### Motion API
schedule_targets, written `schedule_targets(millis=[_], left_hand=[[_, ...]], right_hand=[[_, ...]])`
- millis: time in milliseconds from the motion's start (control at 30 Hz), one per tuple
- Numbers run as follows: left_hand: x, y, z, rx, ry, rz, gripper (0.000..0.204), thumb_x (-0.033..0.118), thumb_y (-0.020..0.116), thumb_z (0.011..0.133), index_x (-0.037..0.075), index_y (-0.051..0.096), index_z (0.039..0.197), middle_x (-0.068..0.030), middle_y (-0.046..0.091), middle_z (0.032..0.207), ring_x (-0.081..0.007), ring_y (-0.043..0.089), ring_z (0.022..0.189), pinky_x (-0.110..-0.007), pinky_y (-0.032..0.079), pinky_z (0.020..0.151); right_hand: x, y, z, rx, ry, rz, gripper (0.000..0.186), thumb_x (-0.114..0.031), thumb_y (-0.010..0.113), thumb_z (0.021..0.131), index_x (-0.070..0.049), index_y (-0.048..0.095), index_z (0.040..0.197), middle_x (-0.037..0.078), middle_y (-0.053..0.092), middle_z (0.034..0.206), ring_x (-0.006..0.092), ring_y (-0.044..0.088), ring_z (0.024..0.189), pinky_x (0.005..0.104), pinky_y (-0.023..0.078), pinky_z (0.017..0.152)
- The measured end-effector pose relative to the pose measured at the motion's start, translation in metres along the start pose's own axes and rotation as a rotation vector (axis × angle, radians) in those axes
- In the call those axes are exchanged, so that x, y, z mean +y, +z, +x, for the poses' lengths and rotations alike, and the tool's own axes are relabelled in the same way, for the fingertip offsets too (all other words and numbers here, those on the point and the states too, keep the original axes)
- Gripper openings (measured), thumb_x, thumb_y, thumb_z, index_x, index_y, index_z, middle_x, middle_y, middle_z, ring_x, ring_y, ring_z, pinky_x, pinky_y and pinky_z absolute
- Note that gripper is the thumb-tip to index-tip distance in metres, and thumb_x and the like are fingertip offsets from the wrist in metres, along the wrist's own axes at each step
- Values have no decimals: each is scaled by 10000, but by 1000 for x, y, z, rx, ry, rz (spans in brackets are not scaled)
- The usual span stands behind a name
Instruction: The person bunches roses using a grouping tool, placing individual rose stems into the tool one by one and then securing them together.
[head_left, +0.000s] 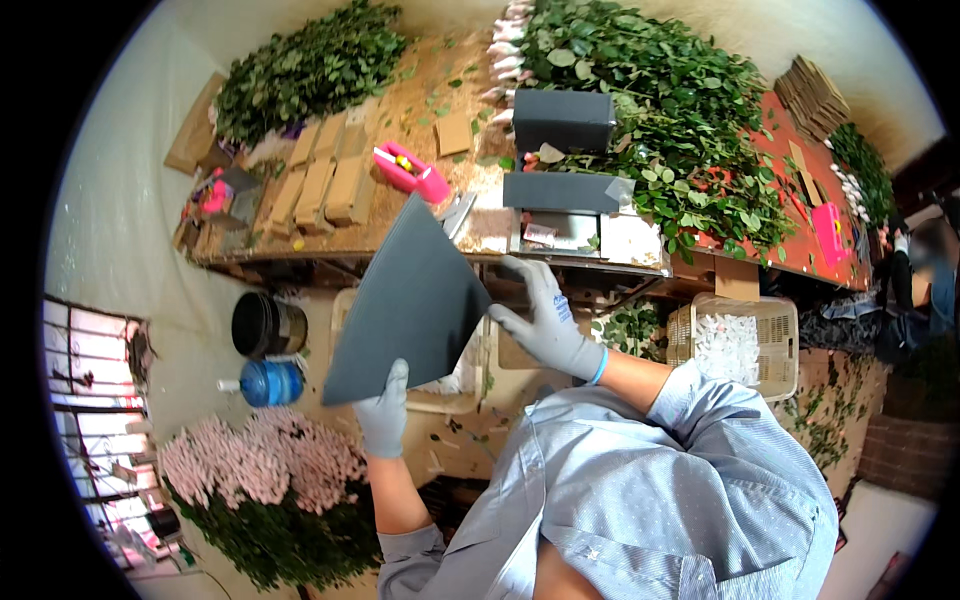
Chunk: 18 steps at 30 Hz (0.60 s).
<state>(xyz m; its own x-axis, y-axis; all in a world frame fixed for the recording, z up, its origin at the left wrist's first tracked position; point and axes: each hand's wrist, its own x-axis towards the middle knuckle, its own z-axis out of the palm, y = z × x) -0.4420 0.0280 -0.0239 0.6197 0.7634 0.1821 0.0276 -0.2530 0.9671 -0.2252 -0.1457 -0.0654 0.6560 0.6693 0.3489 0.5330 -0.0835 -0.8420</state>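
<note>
Head view: dark grey sheet [405, 305], flat and unfolded, held in the air just in front of the workbench [330, 245]; left hand [383, 415] clamped on its lower edge, right hand [545, 320] closed on its right edge. Two grey boxes [563, 120] stand finished on the workbench; this sheet is judged not yet shaped.

1. The flat dark grey cardboard sheet [410, 305] is held in front of the long wooden worktable [420, 235], between the gloved left hand [385, 415] at its lower edge and the gloved right hand [545, 320] at its right edge.
2. On the table behind the sheet lies the pink tape dispenser [412, 172]; left of it sit the stacked brown cardboard pieces [322, 185].
3. Right of the dispenser, two dark grey rectangular boxes [563, 120] lie against the heap of leafy green stems [680, 120].
4. Below the table's right end stands the white plastic basket [738, 345].
5. Left of the sheet, on the floor, the black round bucket [266, 325] stands behind the blue water bottle [270, 383], with the bunch of pink flowers [265, 465] nearer still.
</note>
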Motion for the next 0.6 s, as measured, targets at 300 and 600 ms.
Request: schedule_targets(millis=[300,600], left_hand=[[116,62,168,-319,281,-220,346,3,635,961,-56,597,1301,-77,653,1192,-171,627,1064,-312,503,955],[87,192,304,-677,-7,-1,139,55,750,928,-37,657,882,-17,683,856,-69,601,728,-246,504,658]], right_hand=[[7,-56,50,1,335,625,430,-231,674,1016,2,598,1370,56,677,1241,135,597,1109,305,482,991],[10,-191,231,754,-156,743,170,-171,606,1052,-12,625,1106,30,699,1085,87,642,1007,253,505,919]])
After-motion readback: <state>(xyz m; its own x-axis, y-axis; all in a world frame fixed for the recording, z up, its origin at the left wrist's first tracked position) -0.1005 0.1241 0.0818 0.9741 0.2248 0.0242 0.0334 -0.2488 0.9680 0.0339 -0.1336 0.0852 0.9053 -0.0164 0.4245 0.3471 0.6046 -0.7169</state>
